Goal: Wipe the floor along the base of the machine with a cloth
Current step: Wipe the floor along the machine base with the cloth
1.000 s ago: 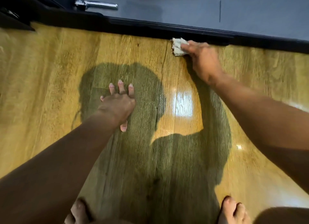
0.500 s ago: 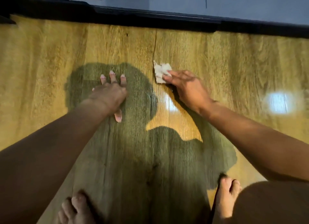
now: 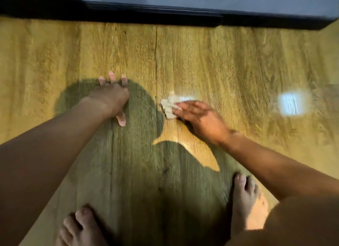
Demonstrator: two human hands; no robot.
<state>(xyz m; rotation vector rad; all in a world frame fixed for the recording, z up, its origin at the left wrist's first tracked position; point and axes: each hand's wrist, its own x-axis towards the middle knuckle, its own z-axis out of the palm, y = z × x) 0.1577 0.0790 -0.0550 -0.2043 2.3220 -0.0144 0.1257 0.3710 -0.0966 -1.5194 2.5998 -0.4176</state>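
A small crumpled whitish cloth [image 3: 169, 106] lies on the wooden floor [image 3: 229, 66] in the middle of the view. My right hand [image 3: 200, 119] presses it down with straight fingers laid over its right part. My left hand [image 3: 111, 97] rests flat on the floor to the left of the cloth, fingers spread and pointing toward the machine. The dark base of the machine [image 3: 165, 14] runs across the top of the view, well beyond the cloth.
My two bare feet stand on the floor at the bottom, one at the left [image 3: 80, 225] and one at the right [image 3: 245, 203]. A bright light reflection [image 3: 291, 102] shines on the floor at the right. My shadow covers the floor's centre.
My right hand has drawn the cloth back from the machine's base toward me across the floor. My left hand has stayed planted on the floor.
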